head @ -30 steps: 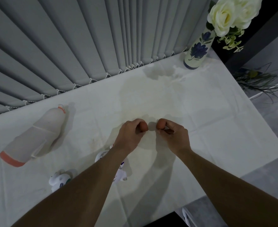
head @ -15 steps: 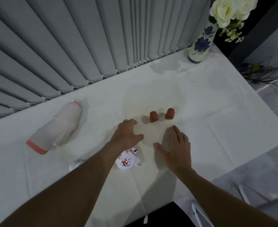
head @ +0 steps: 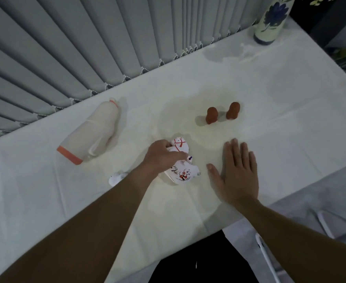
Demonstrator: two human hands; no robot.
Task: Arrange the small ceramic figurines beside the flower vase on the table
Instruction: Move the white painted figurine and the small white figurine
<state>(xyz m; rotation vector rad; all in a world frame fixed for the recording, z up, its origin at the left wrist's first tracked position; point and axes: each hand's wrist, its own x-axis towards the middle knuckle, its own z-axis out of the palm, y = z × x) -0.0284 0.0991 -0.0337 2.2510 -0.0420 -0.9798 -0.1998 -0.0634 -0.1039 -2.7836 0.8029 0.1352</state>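
Two small brown figurines stand side by side mid-table, the left one and the right one. My left hand is closed around a white figurine with red lines. Just below it lies a second white figurine with red flowers. A third white figurine peeks out from under my left forearm. My right hand rests flat and open on the cloth, holding nothing. The blue-flowered vase stands at the far right corner, well away from the figurines.
A large pale figure with an orange base lies on its side at the left. Grey vertical blinds run along the far table edge. The table's white cloth ends at the near and right edges, with a white chair frame below.
Both hands let go of the brown figurines, which now stand on the table, and drew back. My left hand closed on a white figurine; my right hand flattened on the cloth.
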